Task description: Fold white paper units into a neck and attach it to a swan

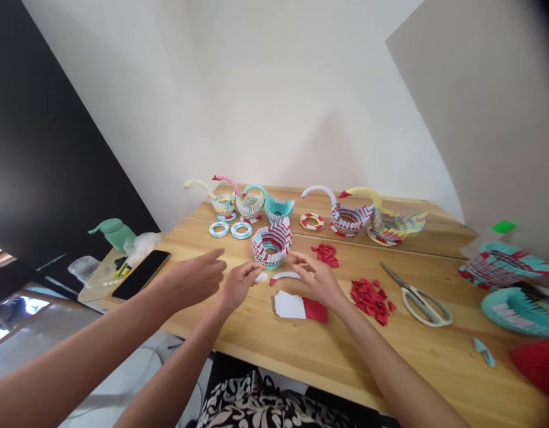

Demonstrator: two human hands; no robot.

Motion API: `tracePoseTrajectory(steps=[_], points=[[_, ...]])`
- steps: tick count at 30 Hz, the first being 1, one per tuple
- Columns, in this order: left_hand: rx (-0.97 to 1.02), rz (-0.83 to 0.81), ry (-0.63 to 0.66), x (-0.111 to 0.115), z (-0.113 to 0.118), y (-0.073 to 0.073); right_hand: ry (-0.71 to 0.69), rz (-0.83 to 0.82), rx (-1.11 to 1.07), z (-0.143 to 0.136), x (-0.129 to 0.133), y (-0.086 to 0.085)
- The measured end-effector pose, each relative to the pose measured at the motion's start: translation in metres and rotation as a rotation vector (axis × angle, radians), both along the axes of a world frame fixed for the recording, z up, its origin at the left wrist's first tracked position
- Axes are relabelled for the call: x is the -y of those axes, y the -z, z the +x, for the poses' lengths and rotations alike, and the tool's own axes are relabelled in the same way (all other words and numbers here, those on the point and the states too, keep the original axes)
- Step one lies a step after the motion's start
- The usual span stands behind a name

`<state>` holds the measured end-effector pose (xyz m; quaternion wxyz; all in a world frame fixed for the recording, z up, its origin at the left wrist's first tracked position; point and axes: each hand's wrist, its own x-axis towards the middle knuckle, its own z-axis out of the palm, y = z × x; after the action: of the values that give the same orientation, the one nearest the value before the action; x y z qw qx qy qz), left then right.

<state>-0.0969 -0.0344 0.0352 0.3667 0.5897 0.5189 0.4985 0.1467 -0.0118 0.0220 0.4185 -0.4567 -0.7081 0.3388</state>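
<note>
My left hand (239, 285) is closed, its fingertips pinched at a small white paper piece (261, 277). My right hand (318, 277) has its thumb and fingers apart, close to the right side of a bowl-shaped folded-paper basket (273, 244) in red, white and teal. Whether it touches the basket, I cannot tell. Between my hands lies a curved white neck with a red tip (285, 276). Just in front are a stack of white paper slips (289, 305) and a red stack (316, 310). Another person's hand (198, 276) reaches in from the left, beside my left hand.
Several finished paper swans, among them a purple-necked one (349, 219), stand along the back with paper rings (241, 230). Red folded pieces (373, 300) and scissors (423, 304) lie right. A phone (142, 274) is left; a teal paper body (519, 312) sits far right.
</note>
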Motion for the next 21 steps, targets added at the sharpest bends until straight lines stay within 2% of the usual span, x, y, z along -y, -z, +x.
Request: tracePoseTrajectory(steps=[3,7,14,21], points=[[-0.036,-0.020,0.151,-0.003,0.034,0.013,-0.065,-0.054,-0.042,-0.006,0.016,-0.004],[-0.108,0.049,0.280,-0.007,0.062,0.010,-0.078,-0.092,-0.076,-0.002,0.022,0.000],[-0.192,0.218,0.333,-0.015,0.103,0.015,-0.004,-0.123,-0.171,0.019,0.019,0.010],[-0.129,0.120,0.366,-0.026,0.119,0.029,0.167,-0.153,-0.268,0.037,0.013,0.026]])
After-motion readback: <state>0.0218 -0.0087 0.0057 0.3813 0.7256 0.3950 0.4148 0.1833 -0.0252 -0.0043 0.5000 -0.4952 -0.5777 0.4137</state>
